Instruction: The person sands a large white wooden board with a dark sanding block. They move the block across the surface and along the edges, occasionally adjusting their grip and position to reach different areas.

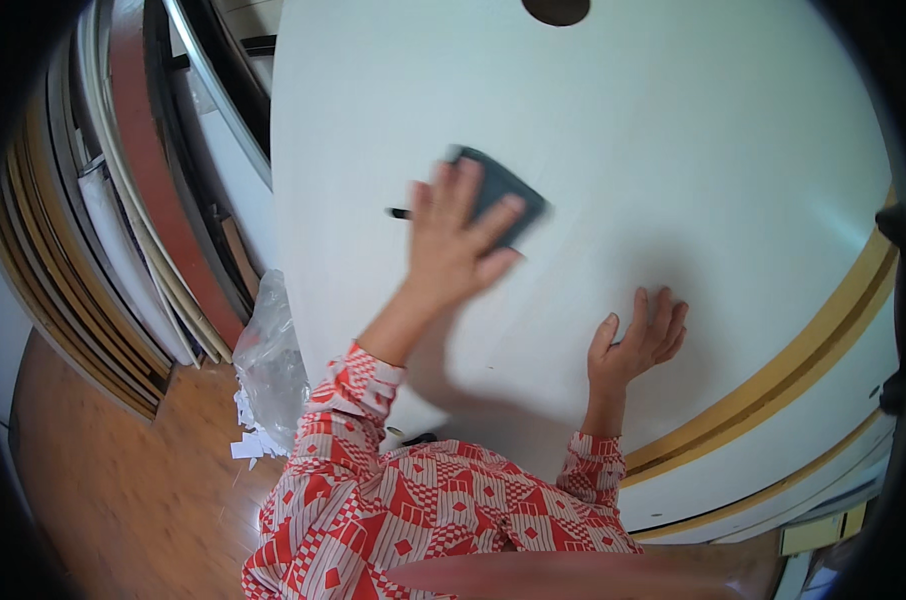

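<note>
We see the left hand (448, 235) spread over a dark pad (518, 205) on a white surface (733, 120)

Nearest to us, at the lower edge, we find a blurred reddish band (533, 577), too indistinct to identify, in front of a red-and-white patterned shirt (443, 500). To the left we look down on a brown floor (183, 470), with white scraps (258, 445) and a crumpled clear plastic bag (273, 345) just beside the white surface.

A little farther, we see the right hand (633, 345) well apart from the dark pad, palm down, its fingers loosely parted and slightly bent, with nothing in its grasp. We cannot tell whether its fingertips touch the white surface. To its right we follow a yellowish edge strip (773, 380), with more white panel (743, 465) below it.

Farther out, we see the left hand laid across the dark pad, palm down, unclenched, its fingers stretched and apart. The dark pad lies on the white surface, showing past the fingers on their far and right sides; we cannot make out its material. Just left of the left hand, we notice a short black piece (399, 213), too small to name.

Beyond, on the left, we see long boards (68, 230) standing side by side, with a reddish board (153, 170) among them. Farthest away, we find a dark round opening (557, 8) at the upper edge.
</note>
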`<state>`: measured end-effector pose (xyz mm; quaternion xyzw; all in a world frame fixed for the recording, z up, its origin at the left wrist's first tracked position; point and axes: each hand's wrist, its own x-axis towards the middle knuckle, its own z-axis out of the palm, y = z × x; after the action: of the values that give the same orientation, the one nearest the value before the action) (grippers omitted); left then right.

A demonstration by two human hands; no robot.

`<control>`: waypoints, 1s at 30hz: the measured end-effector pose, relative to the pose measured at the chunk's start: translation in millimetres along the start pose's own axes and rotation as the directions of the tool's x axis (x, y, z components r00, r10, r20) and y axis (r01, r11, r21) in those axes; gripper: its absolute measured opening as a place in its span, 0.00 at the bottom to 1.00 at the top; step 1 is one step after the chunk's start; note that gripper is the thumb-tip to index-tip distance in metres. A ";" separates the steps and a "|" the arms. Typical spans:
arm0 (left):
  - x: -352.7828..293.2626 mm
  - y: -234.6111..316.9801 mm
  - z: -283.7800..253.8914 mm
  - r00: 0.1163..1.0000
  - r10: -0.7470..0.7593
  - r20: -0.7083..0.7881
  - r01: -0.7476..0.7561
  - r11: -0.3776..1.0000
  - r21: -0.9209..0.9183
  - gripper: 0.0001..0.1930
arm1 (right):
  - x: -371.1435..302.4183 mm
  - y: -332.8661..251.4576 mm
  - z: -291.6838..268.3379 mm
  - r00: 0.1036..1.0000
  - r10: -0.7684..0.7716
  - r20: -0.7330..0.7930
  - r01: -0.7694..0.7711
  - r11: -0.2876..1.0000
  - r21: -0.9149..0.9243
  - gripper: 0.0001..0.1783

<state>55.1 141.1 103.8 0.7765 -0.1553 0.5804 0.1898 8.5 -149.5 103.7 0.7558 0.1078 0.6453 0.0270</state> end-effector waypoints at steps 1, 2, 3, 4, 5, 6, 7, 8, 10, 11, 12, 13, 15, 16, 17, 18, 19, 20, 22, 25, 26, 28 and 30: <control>-4.5 -30.1 -9.8 0.997 -0.053 -0.063 0.055 0.998 0.017 0.33 | 0.1 1.3 -0.4 1.000 0.001 -0.004 -0.001 1.000 -0.003 0.24; -7.7 -57.0 -20.0 0.986 -0.144 -0.081 0.148 0.988 0.053 0.34 | 0.1 4.6 -1.4 1.000 -0.001 -0.017 0.001 1.000 -0.007 0.24; -11.8 -85.7 -30.6 0.976 -0.152 -0.153 0.164 0.984 0.068 0.35 | 0.2 5.1 -1.7 1.000 0.002 -0.031 -0.002 1.000 -0.001 0.25; -15.6 -111.3 -40.1 0.963 -0.177 -0.203 0.201 0.974 0.102 0.36 | -0.2 6.7 -2.0 1.000 -0.006 -0.011 0.006 1.000 -0.006 0.25; -19.5 -135.9 -50.3 0.949 -0.218 -0.226 0.244 0.965 0.095 0.36 | -0.9 6.4 -2.1 1.000 -0.008 -0.017 0.008 1.000 0.003 0.25; -23.1 -152.4 -56.0 0.936 -0.237 -0.262 0.263 0.962 0.072 0.36 | -1.7 6.2 -1.8 1.000 -0.001 -0.001 0.001 1.000 0.007 0.25; -26.1 -161.3 -56.4 0.931 -0.261 -0.256 0.292 0.952 0.091 0.36 | -4.2 3.9 -2.4 1.000 -0.010 0.016 0.009 1.000 0.017 0.24; -27.9 -167.3 -56.6 0.928 -0.263 -0.265 0.295 0.951 0.091 0.36 | -6.2 -0.3 -2.7 0.999 -0.009 0.051 0.008 1.000 0.020 0.24; -29.3 -162.6 -51.7 0.937 -0.243 -0.252 0.274 0.957 0.095 0.36 | -10.8 -5.7 -1.2 0.996 -0.058 0.067 0.054 0.997 0.049 0.24; -32.1 -150.5 -45.7 0.948 -0.226 -0.225 0.252 0.963 0.098 0.36 | -13.8 -9.6 1.1 0.993 -0.108 0.053 0.104 0.992 0.074 0.24; -35.2 -134.9 -40.2 0.957 -0.210 -0.198 0.233 0.967 0.101 0.37 | -15.9 -14.5 2.8 0.986 -0.159 0.039 0.155 0.983 0.098 0.24; -38.8 -115.8 -33.1 0.973 -0.164 -0.162 0.180 0.980 0.088 0.36 | -19.2 -20.1 5.1 0.986 -0.163 0.037 0.158 0.980 0.118 0.23; -49.7 -67.4 -16.8 0.994 -0.074 -0.077 0.076 0.997 0.033 0.35 | -23.5 -28.9 6.8 0.981 -0.192 0.027 0.186 0.973 0.137 0.23; -57.8 -40.8 -8.4 0.999 -0.054 0.004 0.054 0.999 0.005 0.34 | -25.6 -32.6 6.8 0.978 -0.206 0.025 0.200 0.968 0.148 0.23; -65.8 -12.8 0.2 0.999 0.045 0.022 -0.044 0.999 -0.032 0.34 | -27.2 -36.2 5.7 0.978 -0.204 0.035 0.196 0.967 0.163 0.23; -74.2 11.6 6.6 0.990 0.119 0.074 -0.115 0.992 -0.056 0.35 | -28.4 -37.6 4.5 0.976 -0.209 0.054 0.198 0.967 0.161 0.23; -83.8 30.0 9.1 0.980 0.176 0.095 -0.172 0.984 -0.049 0.34 | -28.9 -40.5 2.9 0.975 -0.214 0.066 0.201 0.966 0.165 0.23; -93.1 43.0 10.7 0.965 0.235 0.118 -0.231 0.972 -0.042 0.34 | -29.4 -41.4 1.6 0.972 -0.220 0.083 0.204 0.965 0.164 0.22; -102.7 40.3 11.1 0.975 0.205 0.084 -0.204 0.979 -0.015 0.33 | -28.7 -42.0 -0.1 0.972 -0.224 0.071 0.209 0.962 0.173 0.22; -103.6 -14.3 0.8 0.995 0.097 0.027 -0.097 0.995 0.013 0.36 | -28.5 -39.5 1.1 0.972 -0.232 0.045 0.222 0.961 0.164 0.22; -101.2 -41.7 -10.3 1.000 -0.016 0.021 0.016 1.000 0.007 0.36 | -28.6 -39.0 2.0 0.972 -0.233 0.044 0.224 0.962 0.158 0.22; -85.1 -98.9 -29.5 0.968 -0.228 -0.107 0.232 0.972 0.033 0.38 | -31.4 -36.9 3.8 0.973 -0.229 0.020 0.222 0.961 0.164 0.21; -69.0 -139.8 -47.8 0.935 -0.307 -0.179 0.333 0.932 0.145 0.38 | -34.7 -34.4 2.7 0.977 -0.211 0.018 0.205 0.964 0.170 0.21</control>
<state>60.2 288.3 33.7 0.7580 0.0396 0.6108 0.2254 1.7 -122.5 63.4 0.7512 0.2397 0.6141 0.0331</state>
